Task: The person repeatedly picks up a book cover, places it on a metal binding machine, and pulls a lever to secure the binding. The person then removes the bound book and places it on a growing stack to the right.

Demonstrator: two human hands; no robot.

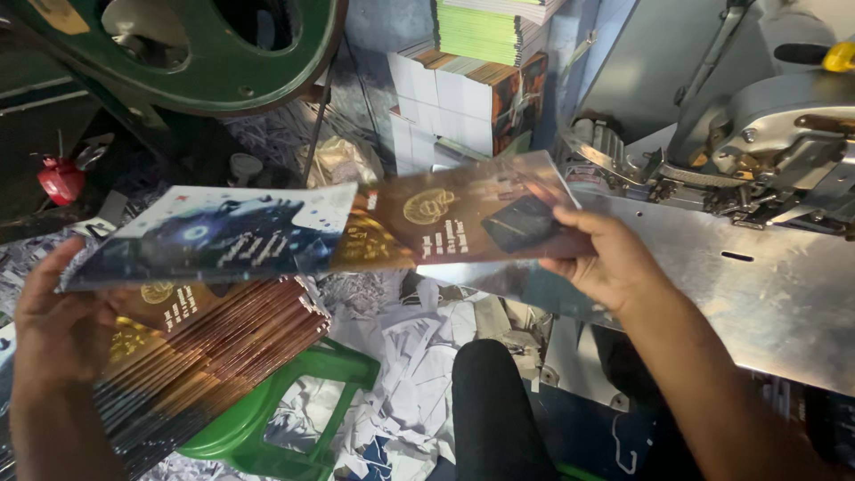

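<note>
My right hand [610,258] pinches the right edge of an opened booklet cover [356,227], thumb on top and fingers curled beneath, holding it out flat in the air in front of me. The cover's right half is brown with a gold round emblem and a dark rectangle; its left half is white and dark blue with a pale swirl. My left hand [53,325] is spread open, palm against the left end of a stack of booklets [209,356], its fingers up by the cover's left edge. The stack slopes down to my left, its top cover brown and gold like the one I hold, and sits on a green plastic stool [294,410]. The held cover hovers just above the stack, spanning between both hands. To my right is the grey metal table of a stitching machine [766,285]. White paper trimmings [401,374] litter the floor. Further back stand piled bundles of booklets [472,98], white-edged below, green on top.
</note>
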